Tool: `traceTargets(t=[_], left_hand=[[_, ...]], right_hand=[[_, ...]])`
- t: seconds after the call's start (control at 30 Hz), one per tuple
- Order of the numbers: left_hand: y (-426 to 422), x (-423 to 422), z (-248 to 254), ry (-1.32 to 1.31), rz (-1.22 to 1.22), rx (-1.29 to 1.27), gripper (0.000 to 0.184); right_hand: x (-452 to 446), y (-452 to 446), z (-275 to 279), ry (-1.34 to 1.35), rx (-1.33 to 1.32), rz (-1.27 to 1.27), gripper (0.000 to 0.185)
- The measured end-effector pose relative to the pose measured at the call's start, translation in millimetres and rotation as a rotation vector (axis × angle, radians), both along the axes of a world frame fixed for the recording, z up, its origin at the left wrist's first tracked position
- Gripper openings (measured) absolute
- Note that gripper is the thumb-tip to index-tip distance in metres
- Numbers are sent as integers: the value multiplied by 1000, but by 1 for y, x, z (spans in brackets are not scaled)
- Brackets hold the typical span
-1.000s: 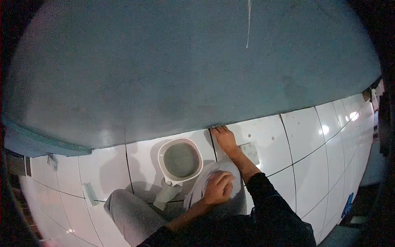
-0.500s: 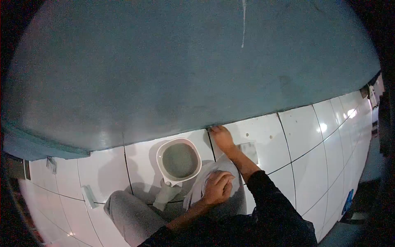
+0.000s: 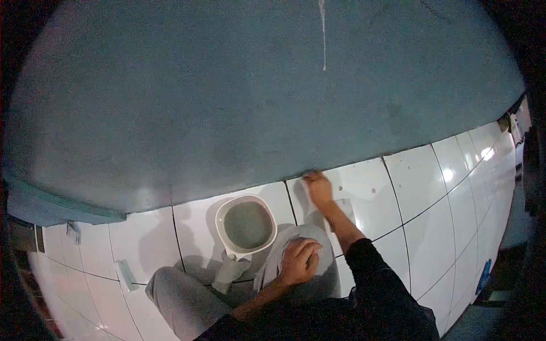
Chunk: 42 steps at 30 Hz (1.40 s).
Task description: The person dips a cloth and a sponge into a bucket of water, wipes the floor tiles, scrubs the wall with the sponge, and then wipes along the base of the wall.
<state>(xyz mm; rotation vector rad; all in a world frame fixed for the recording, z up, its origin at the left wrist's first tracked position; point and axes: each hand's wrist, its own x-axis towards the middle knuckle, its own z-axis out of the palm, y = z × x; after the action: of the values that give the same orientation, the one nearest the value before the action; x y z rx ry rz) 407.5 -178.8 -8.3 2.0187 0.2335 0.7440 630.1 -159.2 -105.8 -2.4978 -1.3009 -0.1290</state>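
My right hand (image 3: 319,189) is low against the foot of the blue-grey wall (image 3: 256,102), where it meets the white tiles. Its fingers are pressed together and slightly blurred; whatever they hold is hidden. Over my grey-clad knee (image 3: 318,236) rests my left hand (image 3: 300,261), fingers curled inward, and I cannot make out anything inside. In front of my foot (image 3: 231,269), in a light sock, stands a white plastic tub (image 3: 274,219) holding greyish contents. Beneath my right wrist lies a flat whitish piece (image 3: 344,210) on the tiles.
White floor tiles (image 3: 438,227) with dark joints run along the wall. A pale oblong object (image 3: 124,275) lies on the left, and a small greyish piece (image 3: 73,232) is near the wall's left corner. Something blue (image 3: 484,276) lies at the far right.
My right hand has slid a little to the right along the foot of the wall. My left hand stays on the knee, and the tub stands where it was.
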Motion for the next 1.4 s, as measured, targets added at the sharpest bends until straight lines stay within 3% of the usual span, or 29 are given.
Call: traceTargets(t=[0.07,0.2,0.27,0.43,0.53,0.6,0.73,0.87,0.93,0.97,1.07,1.2,1.23,1.27,1.3,1.4], left_hand=[[-1,0,-1,-8,10,-12,20],[2,-4,1,-3,36,4,19],[3,-3,2,-1,47,9,19],[0,0,1,-23,10,-11,17],[0,0,0,7,-3,-1,16],[-1,0,-2,8,8,-7,16],[2,-3,2,-3,38,-16,14],[3,-2,0,-27,47,-3,14],[1,0,0,-29,32,4,15],[-1,0,1,-30,29,2,15],[-2,1,4,-5,28,-14,15],[2,-4,0,20,51,4,14],[2,-4,-1,14,59,-9,14],[3,-5,-1,12,63,-8,14],[3,-5,-1,16,44,-5,17],[1,-1,0,10,17,-5,20]], right_hand=[[-23,18,-2,-149,192,224,15],[-8,10,-7,-108,102,306,14],[20,-10,-19,76,-10,-99,16],[67,-50,-16,13,31,-262,17],[46,-23,-47,-8,68,-132,20],[17,-1,-49,-122,93,114,20],[9,3,-25,-141,132,169,20],[33,-23,-11,-121,83,44,18],[24,-21,-5,-242,49,22,16],[22,-12,-28,-162,59,-70,15],[-19,6,7,-2,99,41,15],[10,-1,-35,-67,174,71,15],[19,-10,-29,35,156,-58,17],[46,-26,-48,-128,182,23,19],[51,-34,-28,3,73,-194,19],[58,-48,3,-44,3,-243,21]])
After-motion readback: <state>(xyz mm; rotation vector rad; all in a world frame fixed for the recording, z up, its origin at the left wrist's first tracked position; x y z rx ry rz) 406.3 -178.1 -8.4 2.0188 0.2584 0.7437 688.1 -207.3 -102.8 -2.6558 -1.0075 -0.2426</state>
